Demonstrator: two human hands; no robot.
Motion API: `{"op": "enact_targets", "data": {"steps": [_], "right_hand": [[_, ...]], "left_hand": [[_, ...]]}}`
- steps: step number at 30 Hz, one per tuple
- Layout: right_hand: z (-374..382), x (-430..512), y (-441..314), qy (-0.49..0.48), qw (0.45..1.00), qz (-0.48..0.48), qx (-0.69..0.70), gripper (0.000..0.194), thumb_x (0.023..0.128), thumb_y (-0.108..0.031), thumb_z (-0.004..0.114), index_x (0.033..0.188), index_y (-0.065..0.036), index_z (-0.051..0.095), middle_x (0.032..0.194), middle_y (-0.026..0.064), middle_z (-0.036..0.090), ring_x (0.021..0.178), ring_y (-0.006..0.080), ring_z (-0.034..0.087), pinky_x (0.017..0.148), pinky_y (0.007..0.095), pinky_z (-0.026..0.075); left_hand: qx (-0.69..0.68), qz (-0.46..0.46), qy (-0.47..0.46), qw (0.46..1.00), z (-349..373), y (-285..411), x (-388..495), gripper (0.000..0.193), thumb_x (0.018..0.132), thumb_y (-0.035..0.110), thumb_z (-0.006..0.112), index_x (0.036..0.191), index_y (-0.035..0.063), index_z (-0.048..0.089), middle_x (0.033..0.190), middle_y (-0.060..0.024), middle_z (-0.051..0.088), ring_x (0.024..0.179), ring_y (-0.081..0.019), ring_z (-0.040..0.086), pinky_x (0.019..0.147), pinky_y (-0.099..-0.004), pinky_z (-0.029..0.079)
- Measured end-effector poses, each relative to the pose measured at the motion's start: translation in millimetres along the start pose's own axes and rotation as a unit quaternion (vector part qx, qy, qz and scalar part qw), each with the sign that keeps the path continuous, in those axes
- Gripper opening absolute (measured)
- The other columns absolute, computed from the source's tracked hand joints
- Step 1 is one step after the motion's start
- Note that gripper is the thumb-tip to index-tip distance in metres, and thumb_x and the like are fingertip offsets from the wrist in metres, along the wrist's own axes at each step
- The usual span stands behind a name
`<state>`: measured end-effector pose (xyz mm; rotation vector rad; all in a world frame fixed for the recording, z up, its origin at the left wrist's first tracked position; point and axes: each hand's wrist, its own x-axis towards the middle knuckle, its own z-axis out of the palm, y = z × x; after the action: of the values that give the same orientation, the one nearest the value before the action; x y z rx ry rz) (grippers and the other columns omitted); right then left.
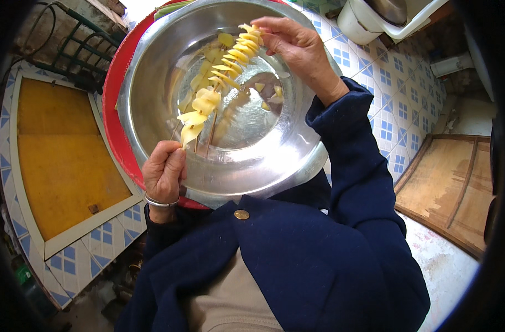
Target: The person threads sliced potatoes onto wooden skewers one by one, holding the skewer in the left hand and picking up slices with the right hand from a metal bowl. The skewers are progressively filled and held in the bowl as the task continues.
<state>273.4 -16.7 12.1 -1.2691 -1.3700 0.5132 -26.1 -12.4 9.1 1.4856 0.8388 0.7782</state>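
A yellow spiral-cut potato [238, 58] on a thin stick stretches slantwise over a stainless steel basin [244, 176]. My left hand [165, 170], with a metal bangle at its wrist, pinches the spiral's lower end near the basin's near-left rim. At the upper end, the fingertips of my right hand [296, 54] grip the potato. The coils sit tight near my right hand and are drawn out wider towards my left. Behind it, another skewered spiral [200, 74] lies in the basin, partly hidden. Small potato pieces [265, 106] lie on the basin's bottom.
A red plastic tub [113, 112] shows around the basin's left side. Left stands a yellow-panelled cabinet door [66, 145] in a tiled front, with a dark green metal rack [80, 41] beyond. A white bucket [356, 25] is at upper right, a wooden panel [447, 182] at right.
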Motion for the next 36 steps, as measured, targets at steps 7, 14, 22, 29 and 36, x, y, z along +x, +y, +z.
{"op": "enact_targets", "data": {"steps": [7, 14, 22, 29, 36], "right_hand": [[-9.6, -2.0, 10.1, -0.020, 0.994, 0.038, -0.104, 0.022, 0.086, -0.015, 0.056, 0.107, -0.012, 0.059, 0.094, 0.0081, 0.062, 0.083, 0.0184, 0.061, 0.075, 0.0270, 0.051], [4.0, -10.5, 29.5, -0.384, 0.783, 0.113, -0.477, 0.016, 0.065, -0.009, 0.063, 0.080, -0.003, 0.065, 0.078, 0.0170, 0.062, 0.078, 0.0312, 0.061, 0.068, 0.0370, 0.048], [6.7, -14.1, 18.1, -0.393, 0.766, 0.097, -0.499, 0.017, 0.067, -0.006, 0.061, 0.083, -0.002, 0.064, 0.082, 0.0161, 0.063, 0.082, 0.0307, 0.061, 0.072, 0.0368, 0.049], [10.3, -21.6, 13.4, -0.414, 0.756, 0.038, -0.506, 0.018, 0.069, -0.006, 0.059, 0.085, -0.001, 0.064, 0.086, 0.0162, 0.062, 0.086, 0.0295, 0.061, 0.075, 0.0357, 0.048], [15.1, -17.5, 17.4, -0.432, 0.729, 0.061, -0.528, 0.022, 0.069, -0.001, 0.057, 0.091, 0.000, 0.062, 0.088, 0.0183, 0.061, 0.088, 0.0299, 0.060, 0.077, 0.0348, 0.048]], "left_hand": [[-0.057, 0.018, 0.019, 0.998, -2.2, -5.6, 1.0, 0.012, 0.089, 0.013, 0.050, 0.088, 0.0009, 0.053, 0.052, 0.0018, 0.043, 0.042, -0.0039, 0.034, 0.038, -0.0176, 0.023], [-0.094, 0.007, 0.015, 0.995, -4.6, -8.7, 0.3, 0.011, 0.089, 0.011, 0.049, 0.089, 0.0010, 0.054, 0.052, 0.0027, 0.043, 0.041, -0.0032, 0.034, 0.038, -0.0170, 0.024], [-0.124, 0.023, -0.003, 0.992, -6.6, -9.5, -1.0, 0.010, 0.088, 0.007, 0.049, 0.091, -0.0024, 0.053, 0.058, 0.0020, 0.045, 0.045, -0.0035, 0.036, 0.042, -0.0162, 0.028], [-0.131, 0.013, -0.009, 0.991, -7.3, -8.1, -0.2, 0.011, 0.088, 0.006, 0.049, 0.092, -0.0025, 0.053, 0.059, 0.0022, 0.045, 0.047, -0.0034, 0.037, 0.044, -0.0161, 0.029], [-0.134, 0.015, -0.008, 0.991, -7.0, -6.0, -0.8, 0.011, 0.087, 0.007, 0.050, 0.092, -0.0025, 0.053, 0.061, 0.0020, 0.046, 0.048, -0.0032, 0.037, 0.044, -0.0159, 0.029]]}}
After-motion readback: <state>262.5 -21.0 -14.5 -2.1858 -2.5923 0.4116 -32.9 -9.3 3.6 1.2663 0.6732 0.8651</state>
